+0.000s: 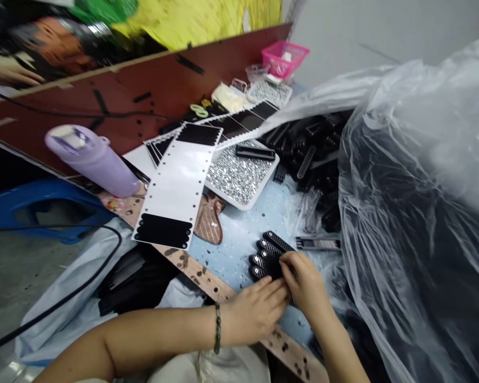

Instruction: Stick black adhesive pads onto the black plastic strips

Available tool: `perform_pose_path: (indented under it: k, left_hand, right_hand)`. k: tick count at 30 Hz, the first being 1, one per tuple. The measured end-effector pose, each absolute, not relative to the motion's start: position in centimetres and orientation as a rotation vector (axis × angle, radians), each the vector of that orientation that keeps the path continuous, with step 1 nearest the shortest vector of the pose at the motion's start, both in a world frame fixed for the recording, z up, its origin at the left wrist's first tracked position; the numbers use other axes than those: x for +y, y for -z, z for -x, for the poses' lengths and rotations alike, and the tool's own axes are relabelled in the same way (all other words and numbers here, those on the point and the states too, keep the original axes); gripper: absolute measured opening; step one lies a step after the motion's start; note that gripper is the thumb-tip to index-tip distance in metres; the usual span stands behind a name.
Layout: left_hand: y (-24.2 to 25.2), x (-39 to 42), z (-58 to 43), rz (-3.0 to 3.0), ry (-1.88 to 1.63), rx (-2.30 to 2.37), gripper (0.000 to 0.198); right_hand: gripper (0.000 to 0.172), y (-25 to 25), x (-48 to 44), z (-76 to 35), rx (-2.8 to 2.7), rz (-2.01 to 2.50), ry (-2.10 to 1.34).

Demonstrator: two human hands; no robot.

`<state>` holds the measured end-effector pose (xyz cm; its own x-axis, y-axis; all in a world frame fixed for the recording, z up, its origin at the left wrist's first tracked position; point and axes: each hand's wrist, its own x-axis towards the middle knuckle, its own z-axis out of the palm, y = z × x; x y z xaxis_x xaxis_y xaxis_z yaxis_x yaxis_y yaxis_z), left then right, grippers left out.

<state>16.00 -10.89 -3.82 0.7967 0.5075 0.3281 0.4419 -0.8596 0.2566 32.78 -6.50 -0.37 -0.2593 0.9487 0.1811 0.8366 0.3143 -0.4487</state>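
Note:
Several black carbon-patterned strips (pixel 268 254) with rounded ends and small silver discs lie side by side on the blue tabletop. My left hand (pixel 259 311), with a dark beaded bracelet at the wrist, rests its stretched-out fingers against their near ends. At the strips' right side, my right hand (pixel 305 284) has thumb and forefinger pinched together over them; what is between the fingertips is hidden. Close by lies a narrow dark piece with a clear cover (pixel 318 243). Farther left is a white sheet (pixel 175 186) with black stickers at both ends.
A silver-glitter tray (pixel 239 173) carries one black piece. Behind it are a pink basket (pixel 285 58) and green-handled scissors (pixel 199 110). A purple bottle (pixel 93 159) stands at left. Many black parts (pixel 299 143) and a large clear plastic bag (pixel 419 175) fill the right. Another person's hand (pixel 11 69) shows beyond the red partition (pixel 123 101).

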Motion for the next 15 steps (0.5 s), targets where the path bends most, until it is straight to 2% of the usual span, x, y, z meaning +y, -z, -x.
perform_pose_path:
  k: [3,6,8,10,12,15]
  left_hand:
    - [1.5,-10.0,-14.9,-2.825,-0.735,0.637,0.044]
    - [-1.1,-8.0,-11.8,-2.695,-1.001,0.65,0.043]
    - [-2.5,-6.2,-8.3,-2.513,-1.1,0.907,0.045]
    - [-3.0,-4.6,-3.9,-2.233,-1.06,1.376,0.042]
    - [-2.5,-3.7,0.9,-1.911,-1.094,1.759,0.043]
    - [-0.4,-3.9,6.8,-1.587,-0.966,2.041,0.053]
  right_hand:
    - [0.009,-2.7,-2.4,-31.0,-2.072,1.498,-0.491]
    - [0.016,-6.1,2.8,-27.9,-1.964,1.432,-0.432]
    - [0.022,-7.5,5.2,-25.9,-1.905,1.386,-0.246]
    - [0.032,-7.6,6.0,-24.6,-1.906,1.342,-0.198]
    - [0.034,-6.7,5.1,-23.7,-1.964,1.319,-0.307]
    - [0.03,-4.4,2.4,-22.5,-2.062,1.328,-0.618]
